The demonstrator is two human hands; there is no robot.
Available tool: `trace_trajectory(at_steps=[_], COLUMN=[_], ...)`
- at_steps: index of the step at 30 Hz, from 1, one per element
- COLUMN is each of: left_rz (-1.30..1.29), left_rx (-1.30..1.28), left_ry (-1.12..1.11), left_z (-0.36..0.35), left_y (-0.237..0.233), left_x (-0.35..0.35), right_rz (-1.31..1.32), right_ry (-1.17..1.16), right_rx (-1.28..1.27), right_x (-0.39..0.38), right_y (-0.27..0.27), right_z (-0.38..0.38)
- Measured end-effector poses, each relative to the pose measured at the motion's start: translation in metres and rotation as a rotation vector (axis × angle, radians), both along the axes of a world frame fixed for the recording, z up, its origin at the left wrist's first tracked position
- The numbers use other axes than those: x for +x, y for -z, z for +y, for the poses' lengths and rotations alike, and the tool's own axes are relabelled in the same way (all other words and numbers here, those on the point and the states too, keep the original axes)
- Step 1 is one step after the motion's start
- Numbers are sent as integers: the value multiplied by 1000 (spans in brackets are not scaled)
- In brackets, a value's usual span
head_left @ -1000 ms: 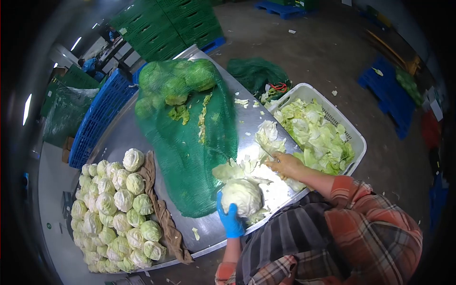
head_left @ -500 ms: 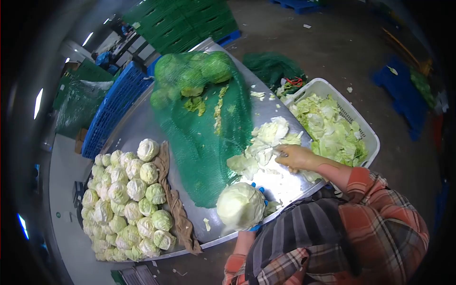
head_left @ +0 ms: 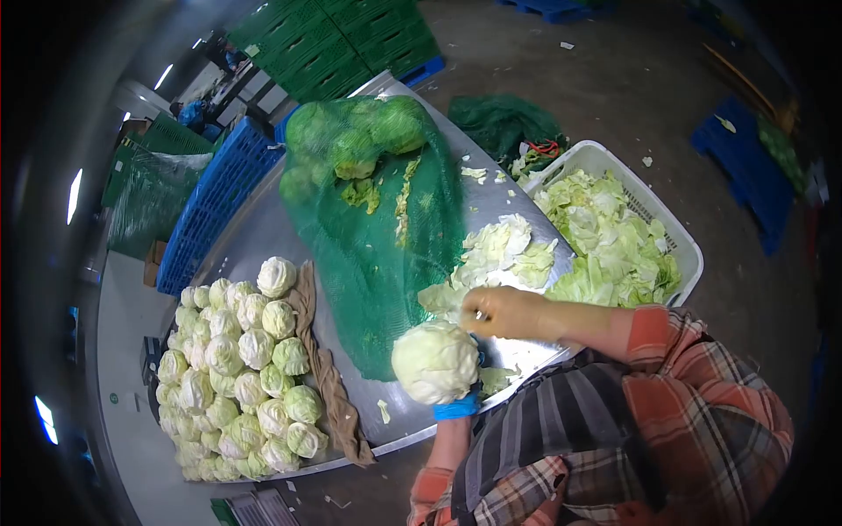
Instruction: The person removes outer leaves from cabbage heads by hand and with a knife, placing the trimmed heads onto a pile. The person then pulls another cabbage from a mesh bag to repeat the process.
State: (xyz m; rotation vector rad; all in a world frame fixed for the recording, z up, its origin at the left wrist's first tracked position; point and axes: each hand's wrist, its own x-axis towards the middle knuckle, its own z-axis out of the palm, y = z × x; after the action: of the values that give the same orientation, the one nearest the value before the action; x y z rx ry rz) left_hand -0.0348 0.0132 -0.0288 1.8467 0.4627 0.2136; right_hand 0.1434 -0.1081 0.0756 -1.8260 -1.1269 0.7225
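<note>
The left hand (head_left: 461,404), in a blue glove, supports a pale, rounded cabbage head (head_left: 435,361) at the near edge of the metal table (head_left: 250,241); most of its fingers are hidden behind the cabbage, so how widely they spread cannot be told. The bare right hand (head_left: 502,312) is curled nearly closed just beside the upper right of the cabbage, around a small glinting object (head_left: 481,315) too indistinct to identify. Beyond the right hand, loose pale leaves (head_left: 498,245) lie on the table. A green mesh bag (head_left: 386,267) spreads across the middle, with greener cabbages (head_left: 399,124) bunched inside its far end. To the left, many pale cabbages (head_left: 241,377) are piled together, with a crumpled brown cloth (head_left: 326,386) running along their right side. A white basket (head_left: 693,263) beside the table's right edge holds a heap of leaves (head_left: 607,237). More green netting (head_left: 500,123) lies beyond the basket, and green crates (head_left: 307,53) are stacked past the table's far end.
</note>
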Motion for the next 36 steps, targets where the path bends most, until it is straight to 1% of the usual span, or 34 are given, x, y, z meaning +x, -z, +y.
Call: trace_trajectory(at_steps=[2, 3, 4, 5, 6, 7, 8, 10, 11, 12, 14, 15, 17, 19, 20, 21, 22, 23, 25, 26, 27, 29, 30, 32, 33, 34, 35, 36], left_rz=[-121, -177, -205, -198, -68, 66, 180, 67, 54, 182, 437, 330, 102, 184, 218, 318, 418, 516, 420, 234, 50, -134, -127, -123, -49, 25, 75, 73], left_rx=[-386, -502, -484, -158, 91, 366, 622, 483, 338, 459, 690, 719, 769, 367, 169, -131, -429, -724, -796, -571, -341, -238, -145, 45, 127, 207, 157, 267], left_ry=[-75, -111, -141, -152, -108, -64, -22, -41, -53, 15, 149, 223, 365, 340, 324, 166, 6, -159, -395, -452, -502, -276, -229, -146, -145, -143, -175, -191], left_z=[-2, 1, 4, 10, 7, 5, 2, 8, 10, 10, 0, -3, -9, -23, -26, -19, -5, 10, 12, 4, 0, 3, 9, 18, 16, 12, 7, 5], left_y=[2, 7, 17, 45, 30, 15, -1, 34, 37, 40, 15, 3, -23, -52, -58, -46, -19, 8, 18, 10, 3, -10, -6, -8, -14, -20, -28, -26], left_x=[-1, -2, -3, -5, -1, 4, 8, 7, 5, 1, -4, -6, 1, 7, 11, 7, -5, -17, -19, -18, -18, -1, 1, 9, 13, 18, 26, 31], right_rz=[-53, -108, -167, -146, -118, -130, -152, -217, -405, -272, -8, -23, 151, 476, 487, 500, 515, 593, 575, 570, 608, 606, 600, 476, 415, 262, 110, -38], right_ry=[87, 101, 113, 67, 23, 7, -35, -111, -68, -82, -116, -21, -90, -48, -19, 12, 44, 34, 94, 122, 114, 98, 84, 28, 0, -24, -46, -64], right_rx=[-365, -255, -147, -61, 22, -58, 11, -135, 179, 160, 115, 188, 72, -233, -284, -332, -379, -314, -354, -374, -397, -375, -367, -431, -466, -444, -420, -396], right_x=[31, 33, 34, 28, 17, 2, -9, -25, -28, -24, -8, -4, 7, 14, 18, 22, 25, 26, 21, 18, 19, 17, 17, 21, 22, 19, 13, 10], right_y=[36, 47, 54, 43, 23, 0, 5, -4, 11, 24, 17, 25, 18, 14, 19, 32, 48, 69, 67, 64, 48, 47, 45, 33, 29, 29, 26, 21], right_z=[0, -9, -15, -14, -12, -9, -4, 6, 8, 9, 12, 14, 5, -6, -10, -14, -18, -21, -21, -20, -20, -18, -17, -13, -12, -12, -12, -13])
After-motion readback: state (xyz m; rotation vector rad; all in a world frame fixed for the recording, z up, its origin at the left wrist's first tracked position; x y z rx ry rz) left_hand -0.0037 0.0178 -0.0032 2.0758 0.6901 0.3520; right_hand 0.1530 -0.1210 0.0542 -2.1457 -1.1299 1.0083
